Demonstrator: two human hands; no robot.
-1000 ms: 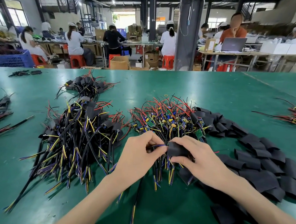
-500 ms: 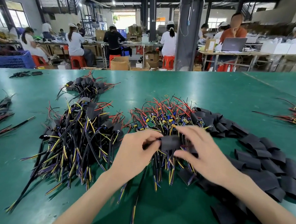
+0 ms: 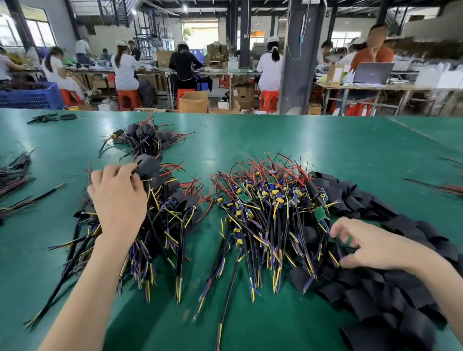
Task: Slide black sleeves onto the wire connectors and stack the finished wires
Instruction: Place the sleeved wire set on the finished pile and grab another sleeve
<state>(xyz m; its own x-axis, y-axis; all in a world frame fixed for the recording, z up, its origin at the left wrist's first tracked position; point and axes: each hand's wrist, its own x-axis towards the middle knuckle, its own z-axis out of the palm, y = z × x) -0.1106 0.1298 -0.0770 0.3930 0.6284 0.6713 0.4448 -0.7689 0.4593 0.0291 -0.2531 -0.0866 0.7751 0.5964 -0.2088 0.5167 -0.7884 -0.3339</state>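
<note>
**Q:** Now, L hand status?

**A:** Fingers curled round sleeved wire, held over finished stack on table.

**Q:** R hand?

**A:** Fingers loosely bent at edge of bare wires, beside loose sleeves. Whether it grips anything: cannot tell.

**Q:** Handling?

**A:** Prob. light, w/ floppy leads. Sleeve is soft and collapses flat. Rec. pinch at stiff connector/board end, not leads, which likely snag neighbours.

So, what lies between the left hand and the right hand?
The head view shows the pile of unsleeved wires there, plus a bare strip of table beside the finished stack.
</note>
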